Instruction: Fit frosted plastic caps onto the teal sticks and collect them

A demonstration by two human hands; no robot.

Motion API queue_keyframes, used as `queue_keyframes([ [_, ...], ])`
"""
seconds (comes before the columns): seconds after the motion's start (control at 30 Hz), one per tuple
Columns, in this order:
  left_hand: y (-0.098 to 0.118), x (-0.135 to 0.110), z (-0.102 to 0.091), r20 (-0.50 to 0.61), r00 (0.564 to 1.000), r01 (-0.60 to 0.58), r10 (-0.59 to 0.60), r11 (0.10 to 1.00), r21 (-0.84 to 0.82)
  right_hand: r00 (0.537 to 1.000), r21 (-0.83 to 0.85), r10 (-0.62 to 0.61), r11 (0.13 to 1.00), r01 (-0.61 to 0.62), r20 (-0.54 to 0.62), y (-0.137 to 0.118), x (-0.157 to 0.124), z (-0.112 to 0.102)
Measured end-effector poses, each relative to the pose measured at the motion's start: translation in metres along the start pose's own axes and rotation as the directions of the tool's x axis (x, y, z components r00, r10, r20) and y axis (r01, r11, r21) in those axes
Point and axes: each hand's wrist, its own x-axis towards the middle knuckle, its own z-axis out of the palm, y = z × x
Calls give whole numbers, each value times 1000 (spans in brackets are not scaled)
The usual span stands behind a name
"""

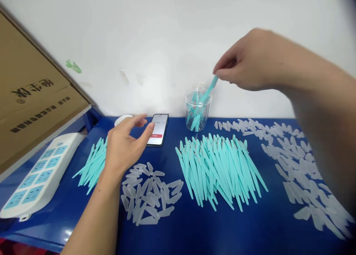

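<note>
Right hand (244, 62) pinches a teal stick (210, 88), long axis slanted, lower end pointing down-left into the clear cup (190, 116), far side. Left hand (125, 145): fingers parted, just beside the phone (160, 128). Glossy blue tabletop (205, 232) against scuffed white wall (155, 43); printed cardboard (36, 118) leans far left.

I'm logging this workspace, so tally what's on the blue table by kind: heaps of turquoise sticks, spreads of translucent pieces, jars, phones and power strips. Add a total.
Turquoise stick heaps: 2
Translucent piece spreads: 2
Clear jar: 1
Phone: 1
Power strip: 1
Total: 7
</note>
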Motion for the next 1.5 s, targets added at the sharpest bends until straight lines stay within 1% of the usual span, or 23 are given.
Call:
queue_keyframes([
  [0.07,-9,3,-4,59,996,69,-72,996,52,993,-135,-12,990,27,114,-14,17,14],
  [0.13,-22,7,-14,105,982,148,-159,983,108,978,-170,-40,983,76,207,-15,26,24],
  [0.2,-38,11,-30,163,950,235,-266,953,191,981,-174,-53,981,86,188,-15,23,32],
  [0.3,-61,14,-55,299,855,322,-424,885,335,997,-126,-73,989,76,27,-26,-7,45],
  [0.33,-66,14,-61,350,813,332,-465,864,378,993,-69,-118,991,118,10,-34,-22,51],
  [0.37,-71,14,-64,396,771,336,-499,846,413,982,14,-186,983,185,46,-43,-37,60],
  [0.4,-74,14,-65,432,734,335,-524,832,442,957,91,-254,966,243,143,-53,-51,69],
  [0.43,-77,14,-65,458,703,330,-544,820,468,911,152,-309,949,277,273,-62,-64,80],
  [0.5,-79,14,-59,481,663,316,-574,797,515,813,211,-341,939,272,473,-79,-82,102],
  [0.53,-79,14,-55,483,648,308,-589,783,540,766,226,-349,937,268,540,-85,-87,113],
  [0.57,-78,15,-50,481,634,301,-606,766,568,732,238,-355,935,265,581,-90,-91,122],
  [0.63,-77,15,-43,478,603,286,-639,732,618,691,265,-378,926,270,616,-96,-93,137],
  [0.73,-77,16,-37,499,553,265,-667,709,654,663,308,-399,916,257,633,-100,-94,149],
  [0.8,-78,15,-38,518,535,263,-667,714,649,651,344,-405,911,228,642,-102,-95,154],
  [0.87,-80,14,-43,525,546,269,-653,730,628,647,379,-407,905,192,645,-103,-97,157],
  [0.93,-79,13,-49,524,599,273,-606,770,577,665,405,-396,902,150,633,-100,-98,155],
  [1.03,-64,8,-56,545,713,243,-441,885,398,725,427,-352,900,89,591,-85,-102,139],
  [1.1,-45,3,-54,600,746,194,-289,956,219,763,494,-312,870,-10,566,-66,-107,122],
  [1.2,-11,-5,-42,648,761,68,8,993,-93,822,634,-195,736,-237,534,-31,-120,101],
  [1.27,7,-10,-33,623,756,-50,201,966,-252,852,675,-88,654,-342,517,-10,-130,94],
  [1.3,14,-11,-29,612,745,-95,266,950,-297,862,685,-43,628,-370,505,-2,-134,93],
  [1.37,20,-13,-23,604,728,-144,325,933,-329,876,707,8,587,-395,482,9,-141,93],
  [1.5,19,-13,-17,578,737,-187,350,928,-323,878,749,7,519,-413,479,13,-144,96],
])
